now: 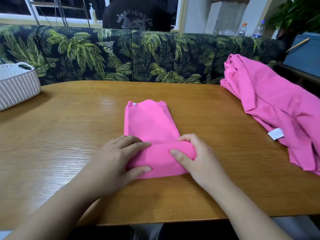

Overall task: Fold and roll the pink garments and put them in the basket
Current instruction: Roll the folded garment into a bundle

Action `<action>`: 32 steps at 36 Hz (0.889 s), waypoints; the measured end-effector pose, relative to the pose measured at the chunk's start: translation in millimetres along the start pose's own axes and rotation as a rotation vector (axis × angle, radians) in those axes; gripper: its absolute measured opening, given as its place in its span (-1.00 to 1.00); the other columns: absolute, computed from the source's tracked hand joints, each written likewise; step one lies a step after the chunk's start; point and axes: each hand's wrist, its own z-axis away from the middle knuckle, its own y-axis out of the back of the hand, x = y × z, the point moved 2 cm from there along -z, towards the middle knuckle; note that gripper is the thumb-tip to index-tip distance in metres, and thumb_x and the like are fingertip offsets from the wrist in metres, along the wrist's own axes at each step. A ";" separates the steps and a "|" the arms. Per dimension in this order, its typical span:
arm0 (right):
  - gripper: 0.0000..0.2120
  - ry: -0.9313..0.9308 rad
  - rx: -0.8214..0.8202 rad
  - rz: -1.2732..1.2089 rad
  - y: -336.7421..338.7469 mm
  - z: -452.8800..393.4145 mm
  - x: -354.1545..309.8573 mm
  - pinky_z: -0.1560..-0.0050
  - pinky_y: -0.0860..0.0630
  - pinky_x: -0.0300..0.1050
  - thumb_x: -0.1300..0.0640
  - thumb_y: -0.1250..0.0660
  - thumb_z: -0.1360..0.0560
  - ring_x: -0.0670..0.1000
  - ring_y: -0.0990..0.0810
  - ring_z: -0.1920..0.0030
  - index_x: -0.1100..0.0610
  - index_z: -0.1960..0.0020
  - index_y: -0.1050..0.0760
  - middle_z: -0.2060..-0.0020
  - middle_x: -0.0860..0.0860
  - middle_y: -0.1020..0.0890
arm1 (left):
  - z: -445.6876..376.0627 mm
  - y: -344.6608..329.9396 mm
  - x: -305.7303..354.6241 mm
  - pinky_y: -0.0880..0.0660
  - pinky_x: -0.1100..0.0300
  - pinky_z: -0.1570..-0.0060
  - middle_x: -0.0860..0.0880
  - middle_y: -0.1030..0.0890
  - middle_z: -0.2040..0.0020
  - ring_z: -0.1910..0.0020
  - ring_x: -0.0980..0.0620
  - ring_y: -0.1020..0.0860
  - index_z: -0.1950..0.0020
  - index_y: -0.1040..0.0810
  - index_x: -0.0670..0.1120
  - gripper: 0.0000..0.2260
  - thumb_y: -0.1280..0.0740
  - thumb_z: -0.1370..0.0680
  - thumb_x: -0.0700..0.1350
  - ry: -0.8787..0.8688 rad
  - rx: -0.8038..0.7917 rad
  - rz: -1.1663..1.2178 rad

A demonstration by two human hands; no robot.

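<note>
Left hand: the left hand [119,156] lies palm down on the near left end of the folded pink garment [149,123], fingers straight and slightly spread, thumb stretched along the near edge of the roll; it presses and does not clasp.
Right hand: the right hand [195,156] sits on the right end of the roll, fingers curled over the top of the cloth and the thumb pressed into its front, so the cloth is pinched between them.
Forearms: both reach in from the near edge of the table [69,135], angled towards each other.
Folded garment: a narrow strip in the middle of the table, its near end turned up into a short roll under both hands, the far end flat with a small white dot near one corner, perhaps a button.
Second garment: another pink garment [270,104] lies crumpled at the right side of the table, a white label [275,133] showing.
Basket: the white woven basket [17,87] stands at the far left corner, well apart from the hands.
</note>
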 end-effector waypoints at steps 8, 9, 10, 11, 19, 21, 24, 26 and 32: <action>-0.38 0.207 0.024 0.190 -6.4 6.6 -2.1 -0.33 -0.10 -0.28 -0.33 -0.10 -0.44 -0.27 -0.13 -0.36 -0.05 -0.39 -0.36 -0.32 -0.31 -0.21 | -19.2 2.9 -11.1 -0.31 0.55 0.08 0.30 -0.48 0.04 0.10 0.39 -0.44 -0.28 -0.51 0.08 -0.28 -0.08 -0.33 0.49 0.233 -0.060 0.184; -0.37 0.215 0.029 0.183 -6.4 6.6 -2.3 -0.34 -0.09 -0.28 -0.33 -0.11 -0.44 -0.26 -0.13 -0.38 -0.04 -0.41 -0.33 -0.32 -0.33 -0.19 | -21.1 2.8 -11.6 -0.32 0.54 0.11 0.27 -0.51 0.05 0.12 0.40 -0.45 -0.26 -0.52 0.08 -0.33 -0.08 -0.33 0.45 0.255 -0.058 0.197; -0.38 0.224 0.043 0.159 -6.2 6.9 -2.6 -0.36 -0.09 -0.30 -0.31 -0.13 -0.45 -0.26 -0.14 -0.39 -0.04 -0.41 -0.29 -0.32 -0.35 -0.18 | -22.4 2.8 -12.0 -0.33 0.53 0.12 0.22 -0.55 0.03 0.13 0.37 -0.46 -0.25 -0.52 0.08 -0.35 -0.07 -0.34 0.42 0.274 -0.054 0.215; -0.41 0.232 0.058 0.125 -6.2 7.4 -2.2 -0.38 -0.10 -0.33 -0.29 -0.16 -0.46 -0.25 -0.15 -0.41 -0.06 -0.41 -0.25 -0.31 -0.36 -0.17 | -23.0 1.9 -13.1 -0.34 0.53 0.13 0.19 -0.58 0.01 0.12 0.33 -0.47 -0.24 -0.53 0.07 -0.37 -0.07 -0.35 0.40 0.289 -0.053 0.231; -0.34 0.215 0.018 0.148 -6.5 3.4 -0.8 -0.41 -0.10 -0.24 -0.34 -0.11 -0.40 -0.22 -0.15 -0.45 0.00 -0.38 -0.37 -0.32 -0.32 -0.21 | -19.7 -7.1 -6.6 -0.51 0.03 0.01 0.10 -0.59 -0.07 -0.04 0.06 -0.53 -0.19 -0.57 -0.01 -0.55 -0.09 -0.57 0.25 0.075 0.119 0.012; -0.33 0.209 0.014 0.145 -5.7 -0.6 -0.8 -0.37 -0.13 -0.28 -0.35 -0.12 -0.39 -0.23 -0.21 -0.40 0.01 -0.37 -0.38 -0.30 -0.31 -0.23 | -17.3 -8.0 -2.1 -0.50 -0.03 0.07 0.06 -0.57 -0.10 -0.07 0.03 -0.52 -0.20 -0.55 -0.01 -0.65 -0.15 -0.59 0.15 -0.017 0.156 -0.065; -0.36 0.209 0.021 0.108 -5.0 -8.3 0.9 -0.33 -0.16 -0.31 -0.33 -0.16 -0.40 -0.21 -0.29 -0.36 0.04 -0.33 -0.43 -0.28 -0.28 -0.30 | -15.0 -9.9 0.5 -0.46 0.01 0.00 0.03 -0.56 -0.14 -0.14 0.02 -0.48 -0.21 -0.58 -0.01 -0.63 -0.19 -0.57 0.18 -0.079 0.197 -0.138; -0.36 0.192 0.022 0.073 -4.6 -14.0 2.2 -0.32 -0.20 -0.31 -0.32 -0.19 -0.39 -0.18 -0.33 -0.34 0.04 -0.31 -0.45 -0.25 -0.26 -0.35 | -13.1 -13.2 -0.6 -0.40 0.03 -0.09 0.01 -0.55 -0.17 -0.20 0.01 -0.46 -0.21 -0.59 -0.01 -0.61 -0.22 -0.55 0.19 -0.099 0.226 -0.182; -0.36 0.130 0.004 0.037 -4.4 -31.7 5.1 -0.31 -0.36 -0.06 -0.38 -0.20 -0.35 -0.08 -0.43 -0.26 0.00 -0.26 -0.50 -0.17 -0.23 -0.44 | -10.9 -18.9 -9.7 -0.36 0.01 -0.13 0.04 -0.52 -0.17 -0.21 -0.02 -0.44 -0.34 -0.48 0.01 -0.55 -0.24 -0.51 0.18 -0.054 0.245 -0.221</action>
